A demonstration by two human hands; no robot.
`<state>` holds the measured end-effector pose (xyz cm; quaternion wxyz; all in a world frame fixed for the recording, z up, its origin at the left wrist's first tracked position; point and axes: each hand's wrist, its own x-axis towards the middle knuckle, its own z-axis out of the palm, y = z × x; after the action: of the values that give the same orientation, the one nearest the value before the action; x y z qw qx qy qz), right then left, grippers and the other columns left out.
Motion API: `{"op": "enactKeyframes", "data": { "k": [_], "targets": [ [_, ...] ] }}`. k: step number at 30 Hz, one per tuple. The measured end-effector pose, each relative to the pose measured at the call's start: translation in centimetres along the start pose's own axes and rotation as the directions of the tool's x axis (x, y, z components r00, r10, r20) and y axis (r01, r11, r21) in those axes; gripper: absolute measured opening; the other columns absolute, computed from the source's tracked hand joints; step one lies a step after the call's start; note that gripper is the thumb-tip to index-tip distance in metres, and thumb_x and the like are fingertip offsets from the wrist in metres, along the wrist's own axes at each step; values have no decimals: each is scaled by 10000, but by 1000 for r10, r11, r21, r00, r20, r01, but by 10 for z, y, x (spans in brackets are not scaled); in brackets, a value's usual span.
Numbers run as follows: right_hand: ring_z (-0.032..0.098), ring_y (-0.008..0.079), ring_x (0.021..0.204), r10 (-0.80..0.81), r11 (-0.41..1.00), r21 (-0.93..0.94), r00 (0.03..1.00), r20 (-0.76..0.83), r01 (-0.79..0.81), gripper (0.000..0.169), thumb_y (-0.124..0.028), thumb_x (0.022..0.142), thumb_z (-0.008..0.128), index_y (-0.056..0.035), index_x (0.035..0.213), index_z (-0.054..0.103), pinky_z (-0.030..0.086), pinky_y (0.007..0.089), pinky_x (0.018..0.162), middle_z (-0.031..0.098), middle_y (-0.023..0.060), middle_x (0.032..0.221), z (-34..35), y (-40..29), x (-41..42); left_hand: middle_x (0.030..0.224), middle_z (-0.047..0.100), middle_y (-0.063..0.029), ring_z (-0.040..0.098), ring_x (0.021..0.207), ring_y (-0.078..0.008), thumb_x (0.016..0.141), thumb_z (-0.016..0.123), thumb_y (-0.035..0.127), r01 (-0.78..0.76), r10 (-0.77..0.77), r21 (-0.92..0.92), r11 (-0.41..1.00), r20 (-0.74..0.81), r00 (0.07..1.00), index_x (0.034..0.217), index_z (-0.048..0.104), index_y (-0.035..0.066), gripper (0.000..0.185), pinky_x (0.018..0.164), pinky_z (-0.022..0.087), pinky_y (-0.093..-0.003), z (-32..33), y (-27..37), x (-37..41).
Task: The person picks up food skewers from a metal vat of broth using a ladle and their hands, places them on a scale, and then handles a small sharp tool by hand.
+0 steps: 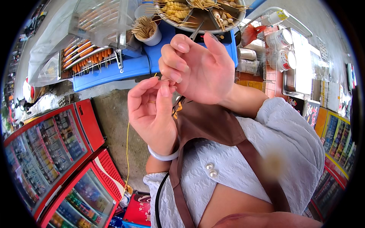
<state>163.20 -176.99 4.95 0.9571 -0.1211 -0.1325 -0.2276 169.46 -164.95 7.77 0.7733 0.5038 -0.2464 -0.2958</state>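
Note:
My left hand [155,112], with a pale bangle [164,155] at the wrist and a thin ring, is raised before my chest. Its thumb and fingers are bent together and meet the little-finger side of my right hand [199,68]. Whether anything small is pinched there is hidden. The right palm faces up towards me, fingers curled and thumb apart, with nothing seen in it. Beyond the hands stands a round metal pot [196,28] with compartments of skewered food, a ladle [196,32] leaning in it. A brown apron [208,122] hangs below my hands.
A blue table [114,69] bears a white tub of bamboo skewers [145,28] and a roller grill with sausages [88,55]. Paper cups [285,59] and a wire rack [269,74] stand right. Red glass-door coolers [89,122] line the left; a yellow cable [127,148] crosses the floor.

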Motion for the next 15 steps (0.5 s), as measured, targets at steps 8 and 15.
{"op": "enactKeyframes", "data": {
  "k": [8, 15],
  "targets": [
    [445, 208, 826, -164, 825, -536, 984, 74, 178, 374, -512, 936, 428, -145, 940, 359, 395, 334, 761, 424, 58, 842, 1, 2, -4, 1006, 615, -88, 584, 942, -140, 904, 593, -5, 17, -15, 80, 997, -23, 1000, 1113, 544, -28, 216, 879, 475, -286, 1, -2, 0],
    [460, 234, 844, -244, 496, -802, 940, 239, 332, 348, -432, 934, 472, -129, 991, 310, 411, 403, 829, 451, 125, 905, -1, 7, -10, 1060, 630, -121, 622, 951, -155, 867, 599, -86, -55, 80, 301, 952, -72, 994, 1138, 534, -45, 281, 848, 506, -272, 1, -2, 1]
  ]
}}
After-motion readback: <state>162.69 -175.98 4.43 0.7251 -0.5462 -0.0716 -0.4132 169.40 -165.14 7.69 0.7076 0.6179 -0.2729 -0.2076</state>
